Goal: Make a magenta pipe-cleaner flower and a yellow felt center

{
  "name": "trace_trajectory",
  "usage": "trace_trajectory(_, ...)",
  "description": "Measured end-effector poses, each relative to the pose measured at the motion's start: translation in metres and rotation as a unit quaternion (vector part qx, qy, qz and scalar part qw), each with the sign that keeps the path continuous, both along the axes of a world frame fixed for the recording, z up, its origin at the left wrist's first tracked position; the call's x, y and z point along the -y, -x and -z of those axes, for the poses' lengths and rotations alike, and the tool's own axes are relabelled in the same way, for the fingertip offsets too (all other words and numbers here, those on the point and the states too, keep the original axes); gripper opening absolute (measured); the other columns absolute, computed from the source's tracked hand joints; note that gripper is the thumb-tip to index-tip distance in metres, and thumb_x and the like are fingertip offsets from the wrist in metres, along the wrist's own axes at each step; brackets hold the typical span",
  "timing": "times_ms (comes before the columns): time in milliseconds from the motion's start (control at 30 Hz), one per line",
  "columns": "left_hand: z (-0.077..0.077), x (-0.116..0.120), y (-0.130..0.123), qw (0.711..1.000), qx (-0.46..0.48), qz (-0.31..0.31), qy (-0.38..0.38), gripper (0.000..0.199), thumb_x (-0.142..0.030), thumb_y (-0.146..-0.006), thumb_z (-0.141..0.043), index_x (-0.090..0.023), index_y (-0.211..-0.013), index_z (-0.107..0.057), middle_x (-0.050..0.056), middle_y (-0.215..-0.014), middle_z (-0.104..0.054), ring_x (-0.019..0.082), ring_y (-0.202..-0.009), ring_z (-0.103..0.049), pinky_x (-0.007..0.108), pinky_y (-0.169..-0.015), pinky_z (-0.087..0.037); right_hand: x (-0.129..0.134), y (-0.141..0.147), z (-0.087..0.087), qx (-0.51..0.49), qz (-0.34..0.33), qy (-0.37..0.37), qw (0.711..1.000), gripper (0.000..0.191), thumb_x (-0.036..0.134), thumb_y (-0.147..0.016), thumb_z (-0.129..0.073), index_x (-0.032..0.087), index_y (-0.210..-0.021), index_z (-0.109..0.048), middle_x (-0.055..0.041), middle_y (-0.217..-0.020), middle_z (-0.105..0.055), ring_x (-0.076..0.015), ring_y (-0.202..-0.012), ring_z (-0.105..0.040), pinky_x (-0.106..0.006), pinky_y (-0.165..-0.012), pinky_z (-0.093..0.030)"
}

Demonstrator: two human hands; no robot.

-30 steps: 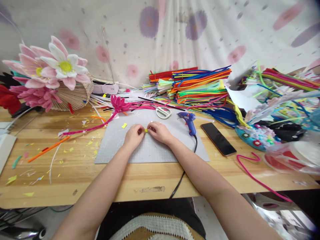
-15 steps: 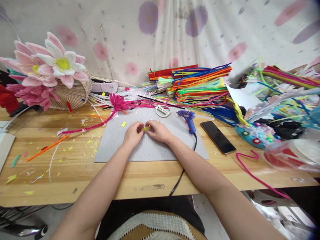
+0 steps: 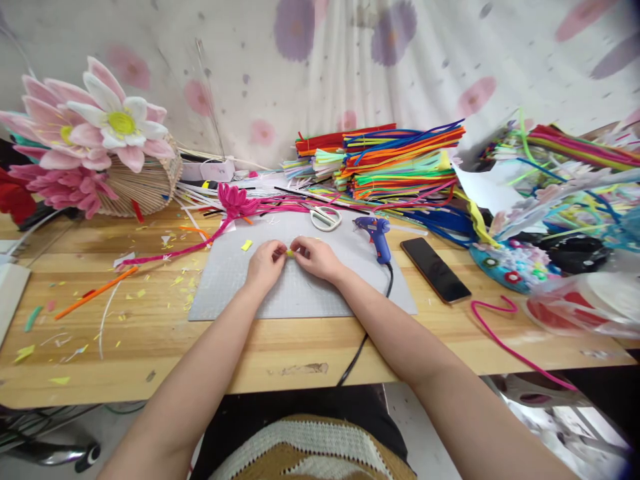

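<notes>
Over the middle of the grey cutting mat [image 3: 235,300], my left hand [image 3: 267,262] and my right hand [image 3: 314,257] meet fingertip to fingertip. Both pinch a small yellow piece [image 3: 289,253], mostly hidden by the fingers; its material is too small to tell. Another flat yellow scrap [image 3: 247,245] lies on the mat left of my left hand. Behind my hands are white-handled scissors [image 3: 325,218]. A blue hot glue gun [image 3: 377,237] rests on the mat to the right, its black cord running toward the table's front edge.
A black phone [image 3: 435,270] lies right of the mat. Bundles of coloured pipe cleaners [image 3: 400,163] are stacked at the back. On the left stand large pink and white flowers [image 3: 120,123]. Pink twisted stems [image 3: 175,257], an orange stick [image 3: 97,292] and yellow scraps cover the left side.
My fingertips have drawn slightly closer together, and less of the yellow piece shows between them. The whole view has shifted a little; other things lie as before.
</notes>
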State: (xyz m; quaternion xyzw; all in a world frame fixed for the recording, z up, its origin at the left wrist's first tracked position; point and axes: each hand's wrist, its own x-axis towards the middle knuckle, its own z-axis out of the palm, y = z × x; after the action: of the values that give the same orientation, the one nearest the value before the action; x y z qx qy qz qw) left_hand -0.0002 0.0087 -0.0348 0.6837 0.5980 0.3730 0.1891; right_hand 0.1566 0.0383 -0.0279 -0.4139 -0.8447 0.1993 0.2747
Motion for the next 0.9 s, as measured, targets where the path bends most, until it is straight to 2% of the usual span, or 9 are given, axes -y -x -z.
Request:
trace_trajectory(133, -0.0017, 0.0004, -0.0007, 1.000, -0.011, -0.009, 0.000, 0.008, -0.015, -0.073, -0.052, -0.019, -0.079, -0.055, 0.002, -0.083, -0.060, 0.014, -0.075, -0.056, 0.027, -0.070, -0.045, 0.0012, 0.0025, -0.0008, -0.001, 0.004, 0.001, 1.000, 0.021, 0.020, -0.073, -0.055, 0.020, -0.094, -0.055, -0.0014, -0.088, -0.063, -0.0120, -0.073, -0.055, -0.025, -0.070, -0.039)
trace_trajectory(233, -0.0005, -0.0007, -0.0007, 0.999, -0.035, -0.017, 0.002, 0.007, -0.020, -0.073, -0.054, -0.020, -0.080, -0.055, 0.003, -0.084, -0.061, 0.016, -0.078, -0.056, 0.029, -0.071, -0.045, 0.0000, 0.0051, 0.0000, 0.009, 0.021, -0.003, 1.000, 0.016, 0.016, -0.075, -0.052, 0.019, -0.091, -0.056, -0.0018, -0.085, -0.063, -0.0130, -0.074, -0.055, -0.025, -0.069, -0.039)
trace_trajectory(433, 0.0025, -0.0016, 0.0001, 1.000, -0.014, -0.012, -0.005, 0.032, -0.018, -0.072, -0.056, -0.022, -0.103, -0.050, 0.003, -0.089, -0.063, 0.016, -0.084, -0.057, 0.030, -0.076, -0.044, -0.0009, 0.0071, 0.0008, 0.021, 0.021, -0.007, 1.000, 0.017, 0.016, -0.075, -0.052, 0.019, -0.092, -0.055, -0.0027, -0.085, -0.063, -0.0144, -0.077, -0.054, -0.026, -0.071, -0.039)
trace_trajectory(767, 0.0018, -0.0011, 0.0004, 0.999, 0.012, -0.027, 0.012, 0.026, -0.018, -0.072, -0.056, -0.021, -0.096, -0.048, 0.003, -0.088, -0.062, 0.016, -0.081, -0.057, 0.030, -0.072, -0.045, -0.0003, 0.0041, 0.0036, 0.019, 0.003, -0.034, 0.999, 0.019, 0.014, -0.075, -0.050, 0.020, -0.093, -0.055, -0.0028, -0.088, -0.061, -0.0150, -0.080, -0.054, -0.027, -0.074, -0.038)
trace_trajectory(900, 0.0020, -0.0021, 0.0015, 1.000, -0.016, -0.005, 0.004, 0.015, -0.017, -0.073, -0.054, -0.021, -0.087, -0.051, 0.002, -0.086, -0.060, 0.015, -0.080, -0.056, 0.029, -0.072, -0.044, -0.0011, 0.0031, 0.0047, 0.023, 0.003, -0.040, 0.999, 0.013, 0.018, -0.077, -0.051, 0.020, -0.089, -0.055, -0.0028, -0.084, -0.060, -0.0153, -0.079, -0.053, -0.027, -0.073, -0.037)
